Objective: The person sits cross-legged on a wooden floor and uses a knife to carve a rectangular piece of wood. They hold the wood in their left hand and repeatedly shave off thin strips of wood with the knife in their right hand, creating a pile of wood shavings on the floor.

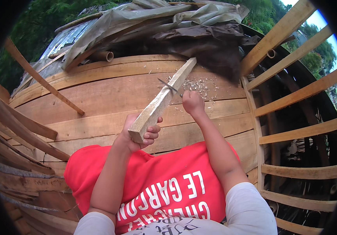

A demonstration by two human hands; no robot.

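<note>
A long squared piece of wood (pixel 161 101) slants away from me, its near end raised by my lap and its far end close to the dark sheeting. My left hand (pixel 139 131) is closed around the near end, fingers wrapped over the right side. My right hand (pixel 193 102) is a fist around the handle of a knife (pixel 171 86); the handle itself is mostly hidden. The blade lies across the upper face of the wood, its tip pointing to the far left. Pale wood shavings (pixel 200 87) are scattered on the planks right of the piece.
I sit on a plank floor (pixel 98 94) with red cloth (pixel 168 168) over my lap. Wooden slats (pixel 299 135) form an open railing on the right. Grey plastic sheeting (pixel 137 23) and dark sheeting (pixel 219 47) lie beyond the far edge. Timber strips (pixel 23 125) stand at the left.
</note>
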